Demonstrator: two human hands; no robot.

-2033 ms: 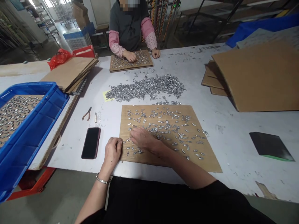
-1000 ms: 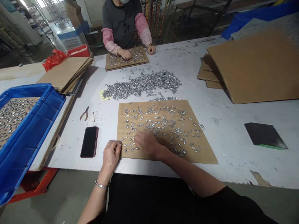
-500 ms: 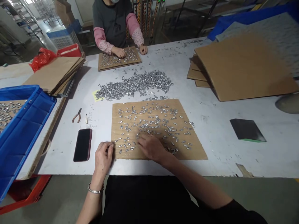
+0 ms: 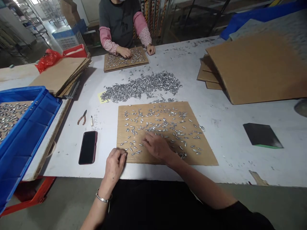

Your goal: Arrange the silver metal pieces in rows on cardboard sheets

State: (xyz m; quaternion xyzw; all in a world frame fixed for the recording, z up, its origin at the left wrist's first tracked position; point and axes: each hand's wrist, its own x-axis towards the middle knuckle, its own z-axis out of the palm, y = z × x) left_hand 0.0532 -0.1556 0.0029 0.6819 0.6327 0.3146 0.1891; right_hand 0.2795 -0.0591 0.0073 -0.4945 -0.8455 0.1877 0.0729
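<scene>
A cardboard sheet (image 4: 206, 153) lies in front of me, scattered with small silver spindle-shaped metal pieces (image 4: 165, 123). Over its middle, my right hand (image 4: 158, 147) reaches in with bent fingers close together, the tips down among the pieces. Whatever those fingertips may hold is too small to make out. My left hand (image 4: 115, 164) rests at the sheet's front left corner, fingers curled and the index fingertip on the cardboard near some pieces. The inside of its grip is hidden. Beyond the sheet spreads a long heap of the same pieces (image 4: 144, 84).
Left of the sheet lie a phone (image 4: 88, 147), pliers (image 4: 82, 117) and a small white-handled tool (image 4: 91, 120). A blue crate (image 4: 48, 102) stands far left. Cardboard sheets (image 4: 259, 73) and a black block (image 4: 262, 135) are right. Opposite, a co-worker's hand (image 4: 124, 52) works over another board (image 4: 111, 65).
My left hand has shifted right, onto the sheet's corner. My right hand has moved slightly over the pieces. The whole view has swung a little to the left.
</scene>
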